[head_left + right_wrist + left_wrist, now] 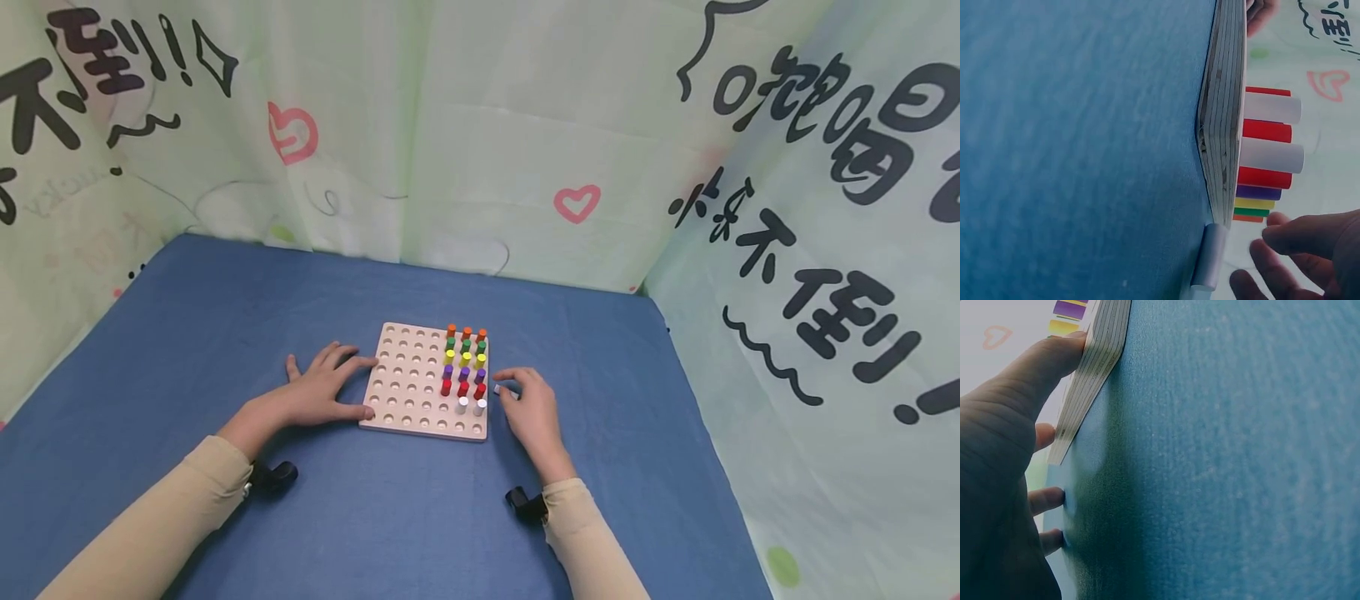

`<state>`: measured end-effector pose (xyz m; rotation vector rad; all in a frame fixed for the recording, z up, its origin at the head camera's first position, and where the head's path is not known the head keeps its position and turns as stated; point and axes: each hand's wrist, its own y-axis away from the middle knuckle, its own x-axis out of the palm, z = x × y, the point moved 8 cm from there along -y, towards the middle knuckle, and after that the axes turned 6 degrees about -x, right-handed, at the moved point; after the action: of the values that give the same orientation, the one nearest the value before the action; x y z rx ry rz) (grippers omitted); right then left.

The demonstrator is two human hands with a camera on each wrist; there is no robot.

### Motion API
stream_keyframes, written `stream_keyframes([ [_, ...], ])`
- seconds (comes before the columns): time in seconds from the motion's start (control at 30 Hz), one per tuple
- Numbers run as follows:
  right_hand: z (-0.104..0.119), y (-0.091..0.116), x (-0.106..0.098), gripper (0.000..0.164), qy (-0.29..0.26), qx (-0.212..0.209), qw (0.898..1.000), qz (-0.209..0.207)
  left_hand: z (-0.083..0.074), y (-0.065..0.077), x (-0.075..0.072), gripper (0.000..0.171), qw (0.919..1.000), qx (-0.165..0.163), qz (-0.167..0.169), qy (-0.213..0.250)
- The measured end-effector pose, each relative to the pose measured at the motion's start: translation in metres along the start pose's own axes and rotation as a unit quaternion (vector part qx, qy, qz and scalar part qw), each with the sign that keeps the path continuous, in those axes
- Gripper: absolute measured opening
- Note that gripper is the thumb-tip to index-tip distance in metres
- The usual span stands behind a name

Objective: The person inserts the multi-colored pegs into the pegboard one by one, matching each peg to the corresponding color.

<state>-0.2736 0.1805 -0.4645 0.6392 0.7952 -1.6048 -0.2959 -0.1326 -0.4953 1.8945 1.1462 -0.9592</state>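
Observation:
A pale wooden pegboard (408, 398) lies on the blue cloth. In its right columns stand rows of orange, green, yellow, purple and red pegs (463, 390), with two white pegs (479, 407) in the row nearer me. My left hand (322, 392) rests at the board's left side, thumb at the near corner and index finger at the edge, the other fingers spread on the cloth. Beyond the right edge, a whitish peg (1210, 256) lies on the cloth beside the board. My right hand (531, 408) hovers at this peg with fingers loosely bent, nothing between thumb and fingertips.
Blue cloth (360, 517) covers the table around the board. Pale green curtains (480, 150) with black writing and pink hearts hang at the back and both sides. A black wrist device (527, 505) shows by the right cuff, another (276, 477) by the left.

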Motion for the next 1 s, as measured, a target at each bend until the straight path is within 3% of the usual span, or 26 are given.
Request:
stream_keyframes([
  [0.27, 0.002, 0.005, 0.015, 0.028, 0.022, -0.02, 0.994, 0.105, -0.001, 0.001, 0.001, 0.087, 1.0, 0.002, 0.0, 0.001],
  [0.6, -0.003, 0.005, 0.016, 0.035, 0.001, 0.012, 0.991, 0.131, -0.002, 0.0, 0.0, 0.087, 1.0, 0.002, -0.002, 0.0],
  [0.8, -0.007, 0.007, 0.011, 0.028, -0.006, 0.016, 0.993, 0.115, -0.002, 0.001, 0.001, 0.087, 1.0, 0.003, -0.002, 0.002],
  [1.0, -0.002, 0.006, -0.001, 0.023, -0.043, 0.009, 0.998, 0.046, -0.001, 0.001, 0.001, 0.087, 1.0, 0.006, -0.004, 0.006],
])
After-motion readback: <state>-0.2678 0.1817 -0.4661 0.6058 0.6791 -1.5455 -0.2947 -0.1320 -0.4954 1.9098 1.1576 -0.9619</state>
